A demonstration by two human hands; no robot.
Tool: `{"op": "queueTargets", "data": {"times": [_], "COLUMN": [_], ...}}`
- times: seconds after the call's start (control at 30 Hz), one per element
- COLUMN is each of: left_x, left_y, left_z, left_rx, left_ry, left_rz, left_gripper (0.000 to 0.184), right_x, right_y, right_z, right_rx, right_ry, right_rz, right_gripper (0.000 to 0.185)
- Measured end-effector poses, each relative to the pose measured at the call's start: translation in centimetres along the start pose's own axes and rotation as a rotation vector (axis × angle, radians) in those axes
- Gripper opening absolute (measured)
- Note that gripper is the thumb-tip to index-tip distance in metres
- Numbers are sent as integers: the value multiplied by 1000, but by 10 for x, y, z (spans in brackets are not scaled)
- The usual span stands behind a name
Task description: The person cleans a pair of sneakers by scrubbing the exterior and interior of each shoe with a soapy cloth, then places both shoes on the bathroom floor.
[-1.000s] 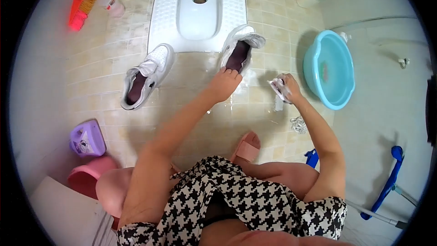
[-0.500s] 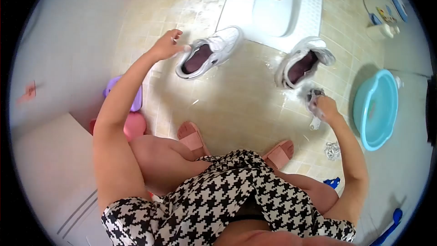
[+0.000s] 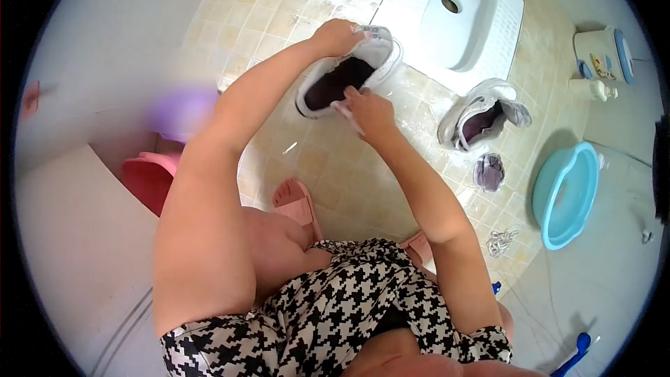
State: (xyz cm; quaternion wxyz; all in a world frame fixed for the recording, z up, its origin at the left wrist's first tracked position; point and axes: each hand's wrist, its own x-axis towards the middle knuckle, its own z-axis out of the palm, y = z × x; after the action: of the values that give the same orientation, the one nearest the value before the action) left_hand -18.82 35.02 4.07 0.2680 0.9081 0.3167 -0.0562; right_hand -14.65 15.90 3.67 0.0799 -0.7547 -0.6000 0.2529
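A wet white sneaker point(image 3: 384, 63) with a dark insole is tilted off the tiled floor in front of me. My left hand point(image 3: 338, 36) is closed on its raised tongue at the far side. Across the opening, my right hand point(image 3: 371, 110) has its fingers closed at the near rim; a whitish edge shows beneath them, partly blurred. The second white sneaker point(image 3: 452, 126) stands farther right, its tongue folded outward. Just below that one lies a small crumpled grey-purple piece point(image 3: 490, 172), perhaps cloth, touched by neither hand.
A white squat toilet point(image 3: 513, 35) is set in the floor ahead. On the right stand a turquoise basin point(image 3: 548, 199), a pile of white laces point(image 3: 501, 243) and a bottle point(image 3: 590, 89). To the left are a purple container point(image 3: 183, 113), blurred, and a pink bucket point(image 3: 150, 174).
My right hand has let go of the grey-purple piece and crossed left to the sneaker. My left hand has moved onto its tongue. The sneaker is now tilted. The view has shifted slightly.
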Motion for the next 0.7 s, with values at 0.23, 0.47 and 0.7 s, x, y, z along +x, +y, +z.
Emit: {"op": "queueTargets", "data": {"times": [0.23,0.47,0.7], "left_x": [-12,7,-24], "left_y": [-15,-23,9], "left_z": [3,-9,20], "left_rx": [-398,-229,-654], "left_ry": [-46,-167,150], "left_rz": [-247,-401,-450], "left_gripper": [44,50,69], "right_x": [-27,-16,-26], "right_y": [87,75,73], "right_z": [-20,-18,-22], "right_rx": [-108,-113,99], "right_ry": [213,244,226], "right_rz": [-131,-144,-144], "right_gripper": [19,16,42]}}
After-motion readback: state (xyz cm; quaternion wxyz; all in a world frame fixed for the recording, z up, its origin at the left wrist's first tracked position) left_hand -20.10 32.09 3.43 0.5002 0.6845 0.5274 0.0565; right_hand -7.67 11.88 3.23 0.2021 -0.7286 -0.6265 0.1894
